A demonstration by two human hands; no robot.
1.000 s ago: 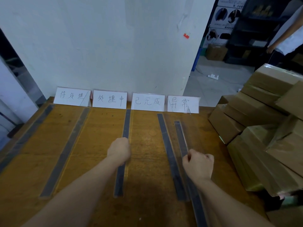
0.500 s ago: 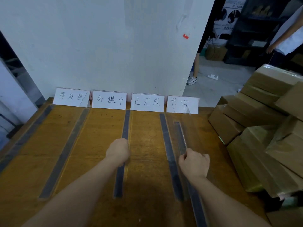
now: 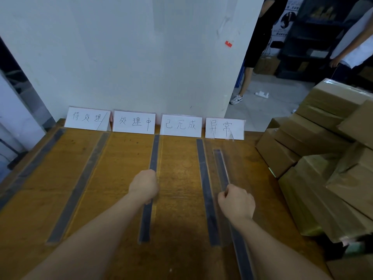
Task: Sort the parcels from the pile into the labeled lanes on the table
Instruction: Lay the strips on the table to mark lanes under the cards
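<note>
Stack of parcels (image 3: 314,178) cut off at right edge; left hand (image 3: 144,187) fisted on middle lane strip (image 3: 154,154), fingers hidden, can't tell if it grips; right hand (image 3: 237,203) pinches loose strip (image 3: 221,168); parcels just right of the right hand, on the worn wooden tabletop (image 3: 179,178); glossy taped brown cardboard boxes.

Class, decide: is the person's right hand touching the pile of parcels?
Apart. The head view shows a stretch of bare table between the right hand and the nearest box of the pile of parcels.
</note>
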